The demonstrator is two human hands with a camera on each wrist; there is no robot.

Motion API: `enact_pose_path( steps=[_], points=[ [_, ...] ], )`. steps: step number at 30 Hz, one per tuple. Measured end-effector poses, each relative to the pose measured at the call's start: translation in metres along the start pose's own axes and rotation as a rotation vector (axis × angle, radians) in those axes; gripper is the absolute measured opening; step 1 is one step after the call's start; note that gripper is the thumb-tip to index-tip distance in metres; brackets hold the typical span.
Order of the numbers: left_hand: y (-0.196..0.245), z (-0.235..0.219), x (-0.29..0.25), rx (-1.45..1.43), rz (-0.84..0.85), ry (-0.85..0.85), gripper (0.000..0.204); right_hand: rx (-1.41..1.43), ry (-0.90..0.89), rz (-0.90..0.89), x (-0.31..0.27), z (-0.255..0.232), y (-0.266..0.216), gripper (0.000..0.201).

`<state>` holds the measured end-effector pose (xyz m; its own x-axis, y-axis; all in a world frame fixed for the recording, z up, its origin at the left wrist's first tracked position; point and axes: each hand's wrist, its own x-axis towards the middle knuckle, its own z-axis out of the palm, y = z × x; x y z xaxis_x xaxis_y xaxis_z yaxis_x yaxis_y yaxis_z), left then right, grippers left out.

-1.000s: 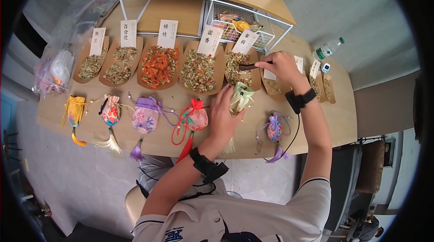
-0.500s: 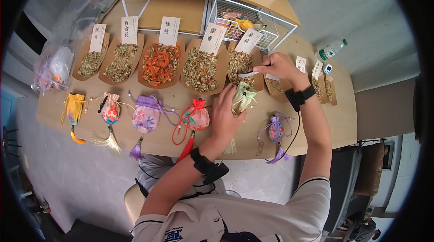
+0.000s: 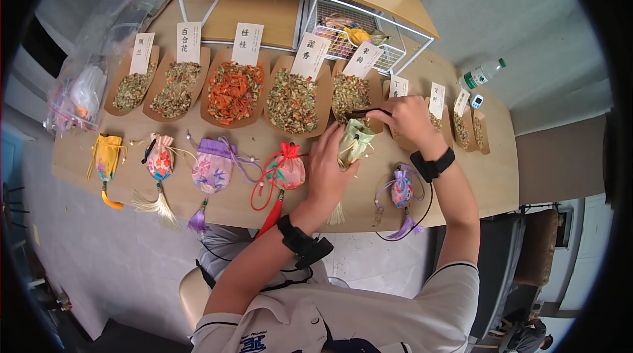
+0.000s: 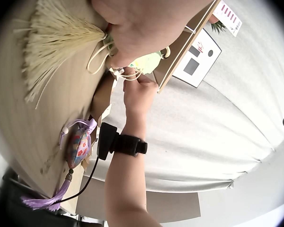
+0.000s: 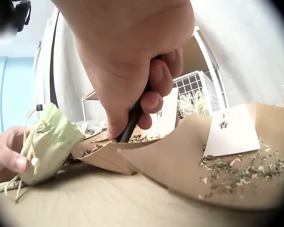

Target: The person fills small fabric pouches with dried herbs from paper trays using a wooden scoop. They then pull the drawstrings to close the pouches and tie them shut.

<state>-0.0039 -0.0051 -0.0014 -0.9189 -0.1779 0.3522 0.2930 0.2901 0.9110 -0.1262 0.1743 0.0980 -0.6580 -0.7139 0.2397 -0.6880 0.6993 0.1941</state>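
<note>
My left hand [image 3: 328, 167] grips a pale green drawstring pouch [image 3: 357, 144] near the table's front, its mouth facing up. A cream tassel [image 4: 61, 40] hangs from the pouch. In my right hand [image 3: 410, 119] is a spoon with a dark handle [image 5: 131, 124], fingers curled round it. The spoon's tip is hidden at the near edge of a brown paper tray of dried herbs [image 3: 351, 91], right above the pouch mouth. In the right wrist view, the pouch [image 5: 51, 146] leans beside that tray, held by the left fingers and thumb.
More paper trays with name cards stand in a row, one holding orange herbs [image 3: 234, 97]. Finished-looking pouches lie in front, among them a red one [image 3: 287, 169] and a small purple one [image 3: 401, 189]. Behind are a wire basket [image 3: 389, 56] and a water bottle [image 3: 480, 76].
My right hand has first dipped the spoon into the herb tray, then drawn it back toward me, close to the pouch mouth. The left hand with the pouch has hardly moved.
</note>
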Motion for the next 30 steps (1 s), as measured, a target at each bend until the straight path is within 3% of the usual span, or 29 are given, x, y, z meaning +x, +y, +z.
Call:
enact_pose_path(
  steps=[12,20,26,30],
  points=[
    [0.002,-0.001,0.001,0.017,0.004,0.004,0.079,0.010,0.128,0.125,-0.010,0.004,-0.007,0.039],
    [0.004,-0.002,0.001,0.020,0.002,0.007,0.079,0.049,0.308,0.112,-0.023,-0.025,-0.009,0.037],
    [0.003,-0.001,0.000,0.011,-0.010,0.003,0.080,0.085,0.225,0.074,-0.038,-0.047,-0.017,0.028],
    [0.003,-0.001,0.001,0.014,-0.002,0.003,0.079,0.038,0.228,0.019,-0.035,-0.047,-0.020,0.032]
  ],
)
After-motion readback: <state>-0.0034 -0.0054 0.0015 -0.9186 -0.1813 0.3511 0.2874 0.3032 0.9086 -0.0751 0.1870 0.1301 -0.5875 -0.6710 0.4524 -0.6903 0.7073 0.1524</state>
